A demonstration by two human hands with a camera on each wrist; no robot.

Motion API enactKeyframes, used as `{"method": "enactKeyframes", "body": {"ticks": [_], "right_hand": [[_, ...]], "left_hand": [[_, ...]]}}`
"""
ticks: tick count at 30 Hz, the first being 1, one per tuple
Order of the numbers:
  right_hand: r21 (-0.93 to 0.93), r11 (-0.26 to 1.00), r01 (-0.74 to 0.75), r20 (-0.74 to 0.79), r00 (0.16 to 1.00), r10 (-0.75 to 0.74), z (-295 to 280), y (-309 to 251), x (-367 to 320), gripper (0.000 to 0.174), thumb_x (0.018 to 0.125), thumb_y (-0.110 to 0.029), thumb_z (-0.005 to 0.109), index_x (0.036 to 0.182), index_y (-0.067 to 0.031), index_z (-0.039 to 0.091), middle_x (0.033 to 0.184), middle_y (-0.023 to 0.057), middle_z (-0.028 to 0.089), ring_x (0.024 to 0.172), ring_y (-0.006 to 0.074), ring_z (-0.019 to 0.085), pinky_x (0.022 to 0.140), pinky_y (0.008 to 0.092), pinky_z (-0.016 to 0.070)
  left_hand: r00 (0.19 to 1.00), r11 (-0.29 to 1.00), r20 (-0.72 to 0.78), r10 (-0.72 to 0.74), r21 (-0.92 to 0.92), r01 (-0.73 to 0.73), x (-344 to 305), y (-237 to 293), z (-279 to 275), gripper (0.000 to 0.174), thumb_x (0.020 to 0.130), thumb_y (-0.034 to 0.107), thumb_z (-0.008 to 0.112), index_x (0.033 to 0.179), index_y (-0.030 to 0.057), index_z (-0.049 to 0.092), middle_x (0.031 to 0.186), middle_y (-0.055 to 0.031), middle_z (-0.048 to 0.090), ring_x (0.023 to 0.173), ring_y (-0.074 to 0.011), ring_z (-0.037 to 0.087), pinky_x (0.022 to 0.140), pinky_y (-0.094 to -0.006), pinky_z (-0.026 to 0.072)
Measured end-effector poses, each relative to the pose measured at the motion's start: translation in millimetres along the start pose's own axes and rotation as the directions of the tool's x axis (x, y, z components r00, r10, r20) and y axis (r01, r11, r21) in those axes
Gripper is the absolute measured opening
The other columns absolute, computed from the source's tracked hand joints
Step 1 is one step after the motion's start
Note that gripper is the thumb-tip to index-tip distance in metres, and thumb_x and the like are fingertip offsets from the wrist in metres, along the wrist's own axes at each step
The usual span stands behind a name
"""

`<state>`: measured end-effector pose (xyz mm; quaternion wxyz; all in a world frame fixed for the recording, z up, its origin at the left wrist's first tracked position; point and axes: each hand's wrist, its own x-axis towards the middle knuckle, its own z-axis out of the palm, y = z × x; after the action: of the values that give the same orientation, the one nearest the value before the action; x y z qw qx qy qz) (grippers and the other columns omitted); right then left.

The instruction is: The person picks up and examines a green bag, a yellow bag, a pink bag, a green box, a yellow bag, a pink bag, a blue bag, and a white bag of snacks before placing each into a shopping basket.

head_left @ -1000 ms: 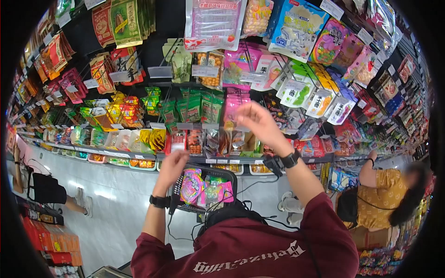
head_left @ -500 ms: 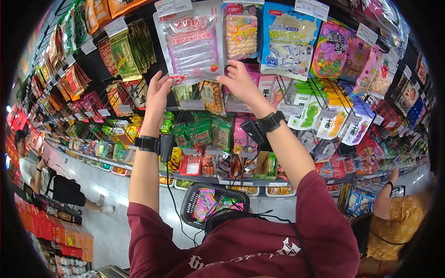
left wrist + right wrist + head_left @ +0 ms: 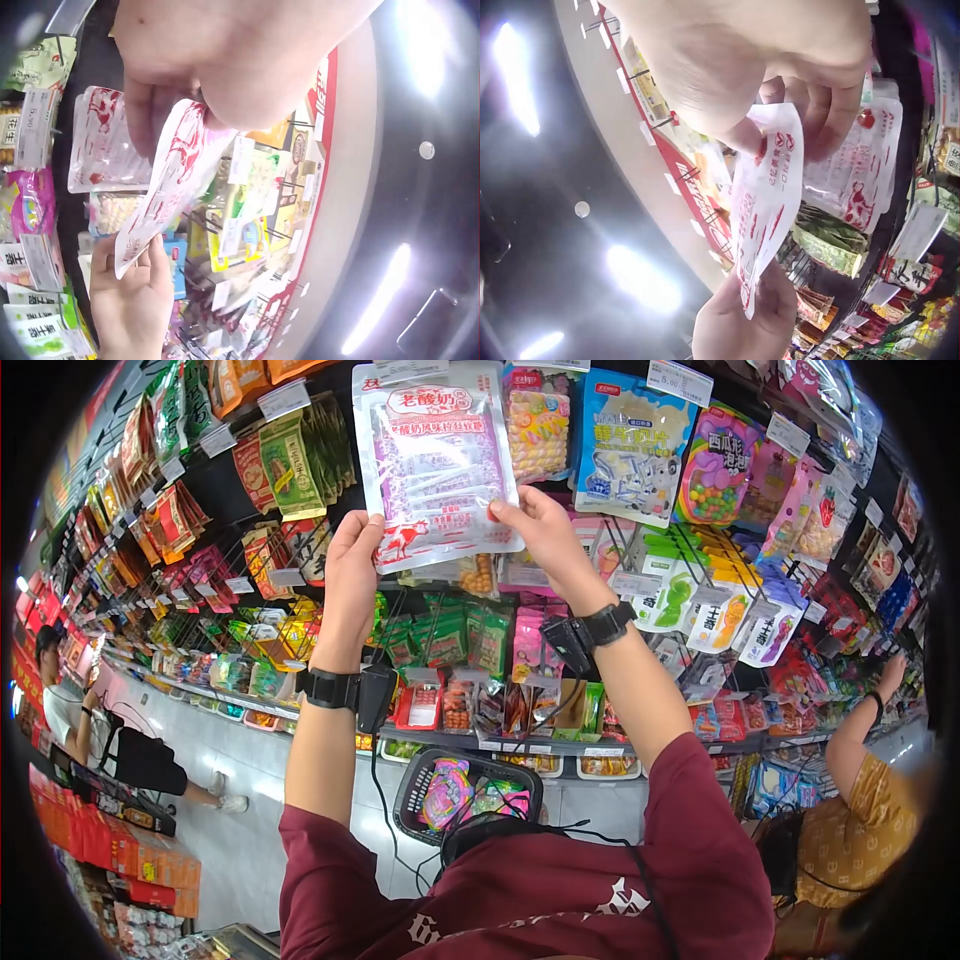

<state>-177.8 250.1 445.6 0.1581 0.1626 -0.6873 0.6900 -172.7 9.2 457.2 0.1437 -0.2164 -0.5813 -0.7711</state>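
A white and purple candy bag (image 3: 440,460) with red print and a red cow near its bottom edge is in front of the rack in the head view. My left hand (image 3: 350,575) pinches its lower left edge between thumb and fingers. On the opposite lower edge, my right hand (image 3: 553,550) grips with the thumb on the front. Seen edge-on in the left wrist view, the bag (image 3: 176,172) stands out from matching bags (image 3: 109,150) hanging behind it. The right wrist view shows the bag (image 3: 769,180) slightly bowed between both hands.
Hooked snack packs surround it, among them a blue milk-candy pouch (image 3: 635,455) and green packs (image 3: 295,465). A black basket (image 3: 405,800) holding colourful packs is below, near my body. One person (image 3: 860,830) stands at the right, another (image 3: 75,700) at the left.
My hands rose from below, reached the candy bag's lower corners and now grip it; the bag's lower part has come nearer the head camera. The person at the right reached farther toward the shelf.
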Motion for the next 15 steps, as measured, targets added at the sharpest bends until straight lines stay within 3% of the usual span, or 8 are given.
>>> {"method": "enactKeyframes", "body": {"ticks": [2,4,8,10,11,13,15], "right_hand": [[0.036,0.998,0.046,0.017,0.999,-0.047,10.3,-16.8,-20.5,0.041,0.097,-0.023,0.066,0.13,0.0001,0.057,0.113,0.0063,0.069,0.104,0.0123,0.063,0.095,0.0301,0.0465],[0.161,0.983,0.083,-0.05,0.996,-0.076,23.4,-41.1,-44.5,0.033,0.097,-0.02,0.065,0.121,0.0016,0.062,0.113,0.0076,0.069,0.101,0.0112,0.063,0.09,0.0291,0.0483],[0.23,0.973,0.035,-0.034,0.999,-0.028,38.7,-78.8,-87.0,0.036,0.097,-0.022,0.064,0.124,0.0022,0.061,0.113,0.0069,0.069,0.102,0.0115,0.064,0.091,0.0283,0.049],[0.199,0.98,0.001,-0.053,0.999,0.01,43.4,-81.9,-112.8,0.038,0.098,-0.021,0.064,0.127,0.0022,0.059,0.115,0.0071,0.068,0.104,0.0117,0.064,0.091,0.0284,0.0496],[0.206,0.978,-0.03,-0.057,0.997,0.042,44.8,-76.8,-126.8,0.039,0.098,-0.021,0.063,0.129,0.0019,0.057,0.118,0.0075,0.067,0.105,0.0118,0.064,0.091,0.0284,0.0498],[0.254,0.962,-0.103,-0.023,0.993,0.113,52.8,-78.3,-163.6,0.045,0.098,-0.018,0.062,0.137,0.001,0.049,0.124,0.0084,0.064,0.108,0.0124,0.063,0.094,0.0286,0.0501],[0.297,0.938,-0.177,0.038,0.984,0.174,40.9,-45.3,-195.4,0.049,0.099,-0.018,0.063,0.14,0.0007,0.046,0.128,0.0086,0.062,0.112,0.0134,0.061,0.097,0.0302,0.0499]], "left_hand": [[0.996,0.996,0.016,-0.09,0.013,0.09,-12.1,15.1,-12.3,0.015,0.105,0.021,0.052,0.099,0.009,0.059,0.09,0.0039,0.064,0.081,-0.0032,0.06,0.078,-0.0239,0.0484],[0.997,0.999,0.065,-0.042,-0.012,0.043,-24.5,26.8,-20.0,0.015,0.104,0.021,0.052,0.096,0.0094,0.058,0.089,0.0038,0.064,0.079,-0.0027,0.06,0.075,-0.0236,0.0489],[0.985,0.975,0.157,-0.065,-0.202,0.097,-51.7,49.5,-20.4,0.014,0.103,0.016,0.05,0.093,0.0088,0.055,0.085,0.0035,0.061,0.075,-0.0026,0.057,0.072,-0.0217,0.047],[0.984,0.983,0.181,-0.008,-0.177,0.041,-67.6,45.3,-25.9,0.013,0.103,0.014,0.05,0.091,0.0084,0.053,0.082,0.0042,0.055,0.074,-0.0031,0.053,0.072,-0.0221,0.0446],[0.989,0.988,0.143,-0.028,-0.144,0.049,-81.0,39.7,-29.5,0.017,0.099,0.012,0.053,0.083,0.0079,0.05,0.078,0.0062,0.047,0.073,-0.0025,0.042,0.067,-0.0226,0.0366],[0.984,0.998,0.169,-0.062,0.0,0.063,-119.0,36.0,-39.4,0.016,0.098,0.011,0.054,0.083,0.0072,0.051,0.076,0.0062,0.044,0.072,-0.0034,0.04,0.065,-0.0229,0.0351],[0.965,0.988,0.23,-0.127,0.111,0.103,-161.0,26.6,-52.4,0.015,0.098,0.011,0.055,0.083,0.0068,0.051,0.076,0.0058,0.044,0.071,-0.0042,0.04,0.063,-0.0236,0.0358]]}}
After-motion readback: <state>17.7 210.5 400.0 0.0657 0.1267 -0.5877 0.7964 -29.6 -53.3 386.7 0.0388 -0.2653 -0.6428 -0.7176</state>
